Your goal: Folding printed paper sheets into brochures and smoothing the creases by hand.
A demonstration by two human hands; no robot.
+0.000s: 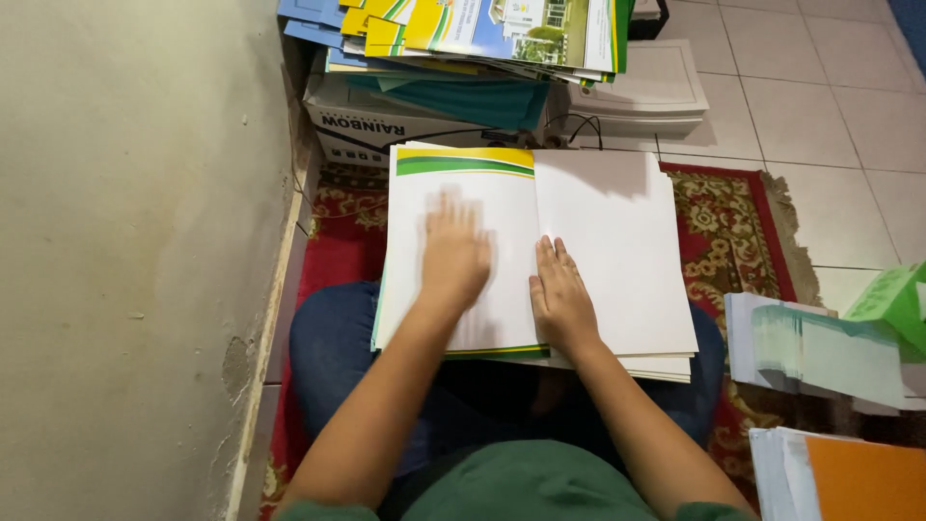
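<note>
I judge I'm mid-crease: at frame centre my left hand [453, 259] and right hand [561, 299] lie open, flat on the folder [617, 241] on my lap. Next calls for firm pressure along the fold. Beyond, upper frame, stacked folders [482, 29].

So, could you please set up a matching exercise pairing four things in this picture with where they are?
Things:
1. left hand
2. right hand
3. patterned red rug
4. stack of colourful printed sheets

Places:
A. on top of a cardboard box
B. on the floor under the person
C. flat on the left white panel
D. by the centre fold

Pairs: 1-C, 2-D, 3-B, 4-A
</note>
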